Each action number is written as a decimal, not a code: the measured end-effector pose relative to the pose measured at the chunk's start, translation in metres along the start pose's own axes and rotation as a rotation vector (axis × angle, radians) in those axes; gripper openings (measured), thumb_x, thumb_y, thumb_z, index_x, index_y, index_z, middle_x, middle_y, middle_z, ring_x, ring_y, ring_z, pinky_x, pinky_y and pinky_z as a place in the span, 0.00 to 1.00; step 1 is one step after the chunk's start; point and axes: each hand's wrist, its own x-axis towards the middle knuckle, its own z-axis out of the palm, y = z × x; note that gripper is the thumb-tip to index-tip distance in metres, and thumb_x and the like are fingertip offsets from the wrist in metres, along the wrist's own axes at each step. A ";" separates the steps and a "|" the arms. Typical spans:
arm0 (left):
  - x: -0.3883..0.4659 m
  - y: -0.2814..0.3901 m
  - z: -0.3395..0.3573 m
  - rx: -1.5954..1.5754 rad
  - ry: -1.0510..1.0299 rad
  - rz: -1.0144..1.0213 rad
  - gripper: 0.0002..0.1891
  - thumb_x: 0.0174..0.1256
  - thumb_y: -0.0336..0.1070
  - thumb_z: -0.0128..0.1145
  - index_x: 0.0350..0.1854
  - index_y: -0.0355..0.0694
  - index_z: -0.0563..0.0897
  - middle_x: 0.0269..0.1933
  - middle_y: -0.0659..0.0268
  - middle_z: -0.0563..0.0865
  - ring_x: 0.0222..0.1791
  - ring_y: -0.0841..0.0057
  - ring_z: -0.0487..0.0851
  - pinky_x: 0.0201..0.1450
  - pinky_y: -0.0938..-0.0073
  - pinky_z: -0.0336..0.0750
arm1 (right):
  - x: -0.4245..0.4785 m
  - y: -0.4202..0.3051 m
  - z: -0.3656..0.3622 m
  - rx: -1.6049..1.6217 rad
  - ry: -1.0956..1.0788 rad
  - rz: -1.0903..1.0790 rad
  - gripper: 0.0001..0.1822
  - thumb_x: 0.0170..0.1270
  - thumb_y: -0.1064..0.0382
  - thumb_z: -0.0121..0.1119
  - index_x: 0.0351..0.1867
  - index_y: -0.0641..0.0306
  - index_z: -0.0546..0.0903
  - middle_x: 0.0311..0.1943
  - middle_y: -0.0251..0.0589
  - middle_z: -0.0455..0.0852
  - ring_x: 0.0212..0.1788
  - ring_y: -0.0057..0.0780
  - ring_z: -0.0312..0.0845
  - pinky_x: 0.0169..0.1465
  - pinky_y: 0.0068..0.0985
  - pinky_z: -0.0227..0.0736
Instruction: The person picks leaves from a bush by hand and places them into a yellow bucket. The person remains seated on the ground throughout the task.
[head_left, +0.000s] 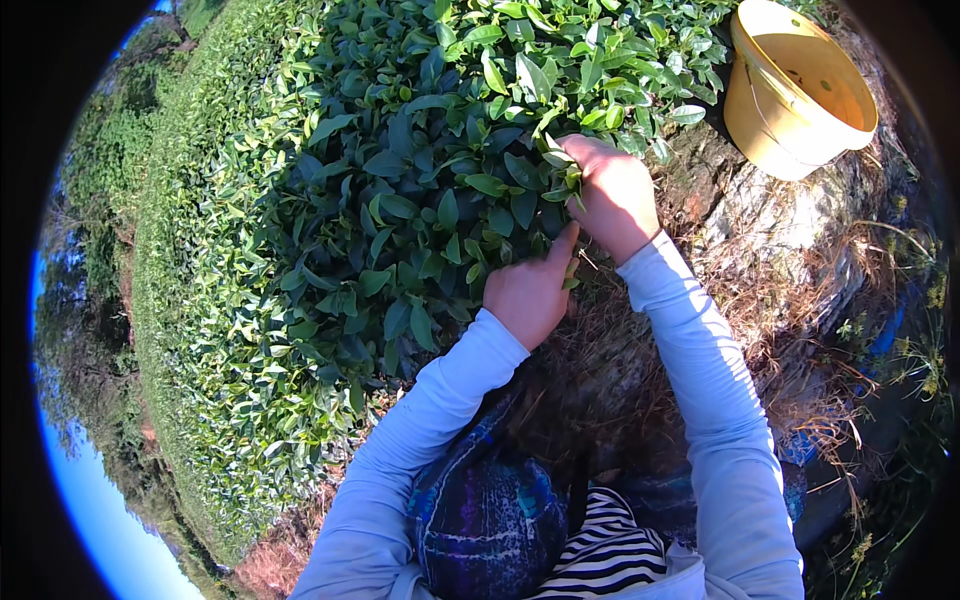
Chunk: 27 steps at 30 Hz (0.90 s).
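A dense tea bush (420, 217) with glossy green leaves stands before me. At its right edge my right hand (615, 191) is closed around a bunch of tea shoots (559, 171), pale leaves sticking out past the thumb side. Just below it is my left hand (529, 296), back upward, its index finger stretched up towards the right hand. Small green tea leaves (571, 283) poke out by its curled fingers, which appear to grip them; most of that grip is hidden.
A yellow plastic bucket (765, 112) with a wire handle stands tilted at upper right, a few leaf bits inside. Dry grass and pale rock (780, 217) cover the ground at right. The hedge row (225, 360) runs along the left. My bent knee (487, 525) is below my hands.
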 end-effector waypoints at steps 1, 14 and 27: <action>-0.003 0.001 -0.001 -0.022 0.024 0.028 0.22 0.59 0.40 0.53 0.57 0.48 0.68 0.19 0.56 0.80 0.19 0.59 0.80 0.20 0.61 0.72 | 0.002 0.001 0.000 -0.050 -0.024 0.002 0.10 0.45 0.69 0.56 0.32 0.58 0.78 0.28 0.42 0.80 0.32 0.41 0.78 0.34 0.32 0.73; -0.047 -0.027 -0.011 -0.653 0.024 -0.212 0.11 0.66 0.34 0.48 0.49 0.40 0.76 0.24 0.69 0.77 0.21 0.85 0.73 0.25 0.82 0.67 | -0.036 -0.027 -0.036 0.993 -0.254 0.714 0.13 0.57 0.54 0.60 0.34 0.62 0.80 0.21 0.27 0.75 0.22 0.13 0.68 0.26 0.14 0.62; -0.023 -0.046 -0.041 -0.940 0.317 -0.360 0.16 0.68 0.35 0.46 0.58 0.42 0.71 0.22 0.77 0.70 0.20 0.91 0.63 0.22 0.89 0.60 | -0.061 -0.024 0.039 0.643 -0.124 0.254 0.11 0.50 0.70 0.60 0.38 0.65 0.80 0.27 0.43 0.82 0.29 0.33 0.79 0.34 0.25 0.71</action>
